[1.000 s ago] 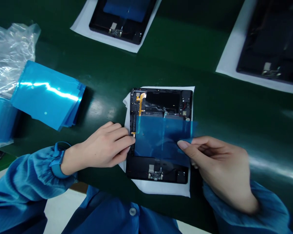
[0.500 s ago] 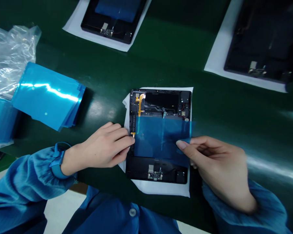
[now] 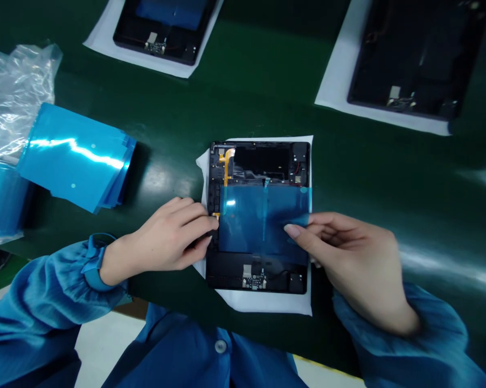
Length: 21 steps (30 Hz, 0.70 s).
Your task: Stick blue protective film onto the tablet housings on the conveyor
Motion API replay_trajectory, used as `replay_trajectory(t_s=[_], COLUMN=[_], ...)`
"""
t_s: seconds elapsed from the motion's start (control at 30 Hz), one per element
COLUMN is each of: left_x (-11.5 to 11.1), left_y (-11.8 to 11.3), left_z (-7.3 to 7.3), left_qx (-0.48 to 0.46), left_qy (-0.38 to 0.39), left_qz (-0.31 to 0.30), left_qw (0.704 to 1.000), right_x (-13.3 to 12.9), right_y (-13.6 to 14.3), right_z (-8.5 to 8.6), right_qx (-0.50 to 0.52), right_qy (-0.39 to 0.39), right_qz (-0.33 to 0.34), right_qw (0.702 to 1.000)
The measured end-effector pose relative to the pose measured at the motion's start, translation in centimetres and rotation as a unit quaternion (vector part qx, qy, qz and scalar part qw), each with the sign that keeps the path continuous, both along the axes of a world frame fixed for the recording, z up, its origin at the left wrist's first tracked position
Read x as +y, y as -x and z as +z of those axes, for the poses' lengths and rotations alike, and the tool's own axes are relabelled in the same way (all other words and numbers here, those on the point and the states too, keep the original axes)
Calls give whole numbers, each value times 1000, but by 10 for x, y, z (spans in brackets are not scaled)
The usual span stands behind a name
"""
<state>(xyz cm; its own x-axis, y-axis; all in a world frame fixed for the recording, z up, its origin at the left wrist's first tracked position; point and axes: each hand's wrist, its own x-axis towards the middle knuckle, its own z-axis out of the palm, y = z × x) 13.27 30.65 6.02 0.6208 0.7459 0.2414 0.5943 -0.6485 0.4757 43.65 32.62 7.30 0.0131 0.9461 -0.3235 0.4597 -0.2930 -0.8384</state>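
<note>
An opened tablet with bare circuit boards and an orange flex cable lies on a white sheet in front of me. Over its middle is a see-through blue film, mostly lying across the dark interior. My right hand pinches the film's right edge between thumb and fingers, at the tablet's right side. At the left side, my left hand has its fingers curled against the tablet's edge, thumb and forefinger close together there. The fingertips of the left hand are partly hidden.
A stack of blue films lies at left beside a clear plastic bag, with more blue films in plastic nearby. Farther back, a second tablet and a third tablet rest on white sheets on the green table.
The film's right edge has shifted slightly left, now nearly in line with the tablet's side, with my right hand still pinching it. The whole view has moved a little; my left hand stays at the tablet's edge.
</note>
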Motion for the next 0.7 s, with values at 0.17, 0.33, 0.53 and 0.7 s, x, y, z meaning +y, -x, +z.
replay_trajectory(t_s=[0.17, 0.33, 0.53, 0.7], left_x=[2, 12, 34, 42], left_y=[-4, -21, -55, -65], left_z=[3, 13, 19, 22], left_qx=[62, 177, 283, 323], left_qy=[-78, -158, -85, -32], left_qz=[21, 0, -84, -96], left_qw=[995, 971, 952, 941], right_x=[3, 9, 14, 9], right_y=[-1, 4, 9, 0], right_z=[-3, -4, -2, 6], right_qx=[25, 53, 57, 16], right_qy=[2, 3, 23, 31], right_qz=[17, 21, 47, 48], right_qw=[1000, 998, 997, 998])
